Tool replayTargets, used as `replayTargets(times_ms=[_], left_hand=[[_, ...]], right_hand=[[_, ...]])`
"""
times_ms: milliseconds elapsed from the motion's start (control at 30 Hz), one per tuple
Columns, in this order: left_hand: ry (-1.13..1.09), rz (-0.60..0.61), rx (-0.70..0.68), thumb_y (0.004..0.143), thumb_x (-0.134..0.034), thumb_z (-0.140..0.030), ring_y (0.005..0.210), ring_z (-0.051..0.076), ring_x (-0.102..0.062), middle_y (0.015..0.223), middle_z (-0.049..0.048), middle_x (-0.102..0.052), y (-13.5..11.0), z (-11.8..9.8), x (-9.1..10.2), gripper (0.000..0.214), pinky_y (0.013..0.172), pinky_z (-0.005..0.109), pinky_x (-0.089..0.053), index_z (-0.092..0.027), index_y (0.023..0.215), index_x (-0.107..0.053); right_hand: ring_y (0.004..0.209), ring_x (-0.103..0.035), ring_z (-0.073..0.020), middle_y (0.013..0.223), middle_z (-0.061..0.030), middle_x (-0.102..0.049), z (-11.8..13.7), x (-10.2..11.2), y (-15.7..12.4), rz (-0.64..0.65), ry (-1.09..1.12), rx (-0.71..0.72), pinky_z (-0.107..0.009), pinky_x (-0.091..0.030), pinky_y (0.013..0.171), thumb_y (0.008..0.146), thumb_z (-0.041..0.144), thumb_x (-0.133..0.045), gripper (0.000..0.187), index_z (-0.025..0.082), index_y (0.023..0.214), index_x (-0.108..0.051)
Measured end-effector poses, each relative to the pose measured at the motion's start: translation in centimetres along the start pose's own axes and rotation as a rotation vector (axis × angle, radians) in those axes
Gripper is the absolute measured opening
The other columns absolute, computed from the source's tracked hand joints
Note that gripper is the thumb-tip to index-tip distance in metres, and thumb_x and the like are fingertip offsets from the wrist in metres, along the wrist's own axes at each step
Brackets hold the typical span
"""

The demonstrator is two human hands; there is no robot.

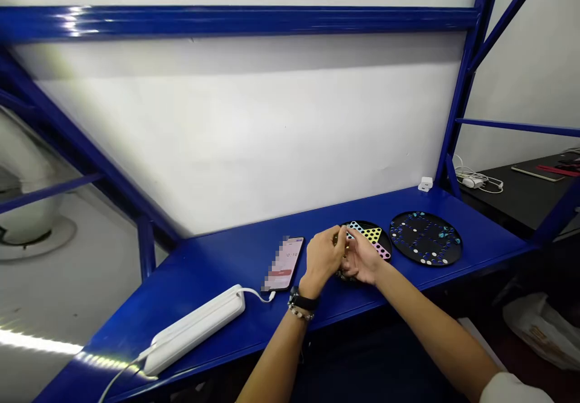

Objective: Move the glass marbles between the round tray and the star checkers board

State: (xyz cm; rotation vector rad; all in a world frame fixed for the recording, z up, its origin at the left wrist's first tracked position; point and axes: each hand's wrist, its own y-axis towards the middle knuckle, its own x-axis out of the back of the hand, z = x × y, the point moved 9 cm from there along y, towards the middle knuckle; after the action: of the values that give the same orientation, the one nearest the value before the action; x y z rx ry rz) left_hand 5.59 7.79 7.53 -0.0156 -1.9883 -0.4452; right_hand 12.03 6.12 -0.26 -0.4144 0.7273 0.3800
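My left hand (324,254) is over the left part of a round Chinese checkers board (385,249), its fingers bent together in a pinch against my right hand. Palm up and cupped, my right hand (362,260) meets it there, with its fingers curled. Whatever lies between the fingers is too small and covered to make out. The board has a coloured star with dark holes, partly hidden by both hands. Right of it lies a second round black board (419,243), with white and teal pieces around its ring of holes.
A phone (286,264) with a lit screen lies left of my hands, beside a white cable. A long white power strip (197,327) sits at the blue shelf's (240,249) front left. White chargers (425,183) stand at the back right. Blue metal bars (244,21) frame the shelf.
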Motion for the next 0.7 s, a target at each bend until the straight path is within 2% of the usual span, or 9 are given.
replayTargets(times_ms=[133,267,333,400,500,600,700], left_hand=[[0.051,0.101,-0.218,0.103,-0.042,-0.043,0.096,0.023,-0.061,0.099,0.0056,-0.072,-1.1,-4.1,-0.9,0.034,0.083,0.035,-0.043,-0.023,0.094,-0.068],[-0.107,0.209,-0.312,0.102,-0.044,-0.039,0.109,0.023,-0.057,0.117,0.0020,-0.070,-2.2,-4.8,-1.6,0.027,0.097,0.039,-0.044,-0.029,0.113,-0.067],[-0.206,0.196,-0.312,0.103,-0.041,-0.038,0.116,0.022,-0.056,0.128,0.0022,-0.067,-2.2,-4.1,-1.4,0.031,0.102,0.038,-0.044,-0.029,0.124,-0.062],[-0.252,0.120,-0.280,0.104,-0.037,-0.036,0.118,0.022,-0.056,0.132,0.0046,-0.064,-1.8,-2.4,-0.8,0.034,0.103,0.037,-0.045,-0.026,0.130,-0.058],[-0.132,0.031,-0.151,0.104,-0.034,-0.031,0.110,0.022,-0.060,0.120,0.0087,-0.066,-1.1,1.5,-0.6,0.033,0.099,0.037,-0.047,-0.020,0.119,-0.061],[0.095,0.152,-0.036,0.103,-0.039,-0.033,0.100,0.024,-0.064,0.108,0.0088,-0.065,-0.9,4.7,-2.5,0.028,0.090,0.036,-0.049,-0.021,0.110,-0.062],[0.189,0.226,-0.008,0.105,-0.033,-0.037,0.086,0.021,-0.066,0.109,0.0079,-0.062,-1.2,5.6,-3.8,0.032,0.076,0.033,-0.050,-0.023,0.116,-0.060]], right_hand=[[0.033,-0.029,-0.0044,0.048,0.0069,-0.048,-0.1,1.2,-0.1,-0.113,0.283,0.096,-0.016,-0.014,0.030,0.090,0.052,-0.062,0.039,0.022,0.070,-0.046],[0.033,-0.024,-0.0028,0.048,0.0066,-0.044,0.5,2.0,-0.3,-0.161,0.376,0.121,-0.015,-0.014,0.030,0.091,0.044,-0.062,0.039,0.021,0.065,-0.044],[0.033,-0.023,-0.0026,0.049,0.0070,-0.045,1.2,2.2,-0.5,-0.158,0.363,0.165,-0.015,-0.015,0.030,0.091,0.043,-0.063,0.037,0.021,0.068,-0.046],[0.033,-0.021,-0.0027,0.050,0.0081,-0.044,1.9,2.5,-0.9,-0.155,0.326,0.215,-0.016,-0.016,0.031,0.090,0.043,-0.065,0.034,0.021,0.071,-0.047],[0.033,-0.019,-0.0028,0.051,0.0101,-0.040,2.8,3.4,-1.8,-0.161,0.271,0.280,-0.017,-0.017,0.032,0.088,0.041,-0.068,0.033,0.022,0.072,-0.045],[0.033,-0.018,-0.0029,0.051,0.0107,-0.038,3.2,4.6,-2.7,-0.170,0.247,0.325,-0.018,-0.016,0.033,0.087,0.040,-0.067,0.034,0.023,0.071,-0.043],[0.033,-0.018,-0.0033,0.050,0.0104,-0.039,3.2,5.2,-3.2,-0.154,0.237,0.320,-0.019,-0.015,0.034,0.086,0.036,-0.064,0.030,0.022,0.070,-0.043]])
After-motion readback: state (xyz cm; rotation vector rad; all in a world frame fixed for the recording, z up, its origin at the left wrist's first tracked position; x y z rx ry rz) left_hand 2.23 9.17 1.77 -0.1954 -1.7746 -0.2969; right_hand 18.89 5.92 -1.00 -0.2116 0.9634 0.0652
